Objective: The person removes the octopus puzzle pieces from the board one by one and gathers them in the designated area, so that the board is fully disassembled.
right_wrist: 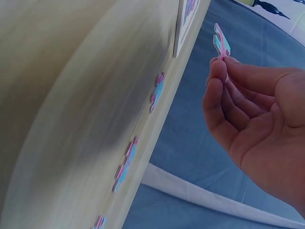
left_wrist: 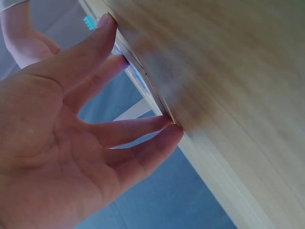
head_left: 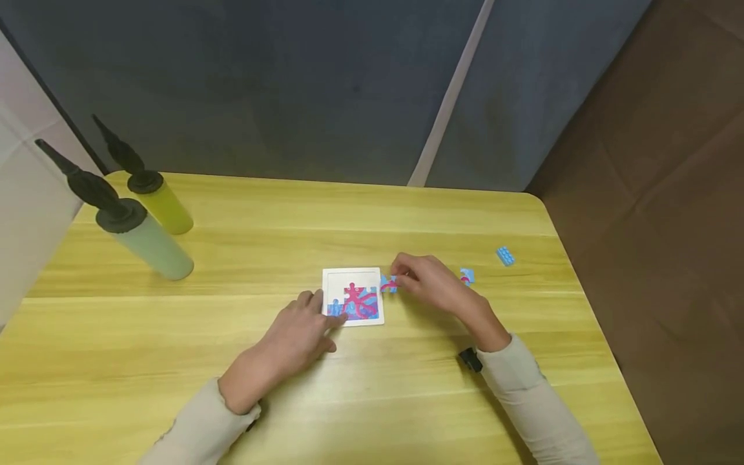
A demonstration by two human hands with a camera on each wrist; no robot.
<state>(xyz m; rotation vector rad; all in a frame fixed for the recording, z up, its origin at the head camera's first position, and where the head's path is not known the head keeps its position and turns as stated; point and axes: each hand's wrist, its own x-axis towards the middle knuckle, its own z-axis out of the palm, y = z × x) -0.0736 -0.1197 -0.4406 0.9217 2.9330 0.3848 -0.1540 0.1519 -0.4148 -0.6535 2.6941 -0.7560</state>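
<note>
While pinching the puzzle piece [right_wrist: 224, 44] in right fingers [right_wrist: 218, 71], best steady the left edge of the tray [head_left: 360, 276] with spread, empty left fingers [left_wrist: 136, 132].

Tray [head_left: 334, 284]: lower left corner hidden under the left hand [head_left: 299, 332], head view.
Held piece [right_wrist: 222, 43]: lower end hidden by the right hand [right_wrist: 259, 114], right wrist view.
Loose piece [right_wrist: 99, 223]: cut by that frame's bottom edge.
Pump [right_wrist: 271, 7]: cut by its top edge, upper right.
Sleeves [head_left: 537, 407]: cut by head view's bottom edge.
</note>
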